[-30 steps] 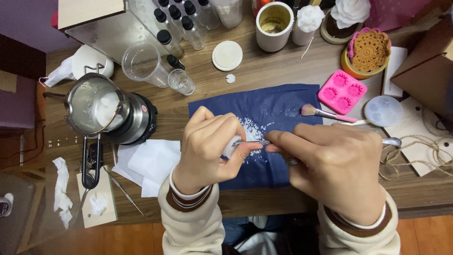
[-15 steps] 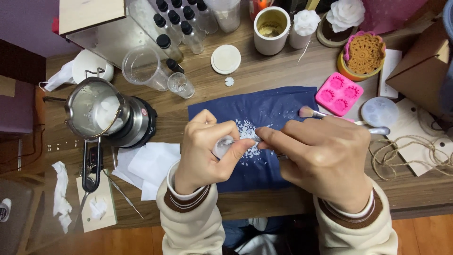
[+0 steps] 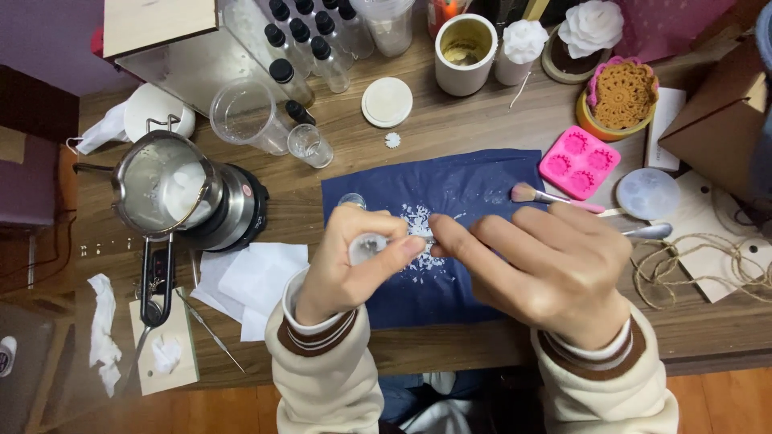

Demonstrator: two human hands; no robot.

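Nearest the front edge of the wooden worktop, two cream sleeves with brown-striped cuffs lead up to both hands, which meet over a dark blue cloth. The left hand is curled around a small clear glass cup, fingers and thumb pinching it on its side with the mouth turned toward the other hand. The right hand pinches a thin metal tool between thumb and forefinger, its tip at the cup's mouth. Just beyond the fingertips, white wax flakes lie scattered on the cloth.

The step in hand looks like scraping hardened wax out of the cup; the next move probably calls for a steady hold on the glass and a careful turn of the tool along the inner wall.

Further back, a small brush rests at the cloth's right edge, beside a pink mould. Toward the left edge stands a steel melting pitcher on a heater. Along the far edge are a clear plastic cup, dark-capped bottles and a white jar.
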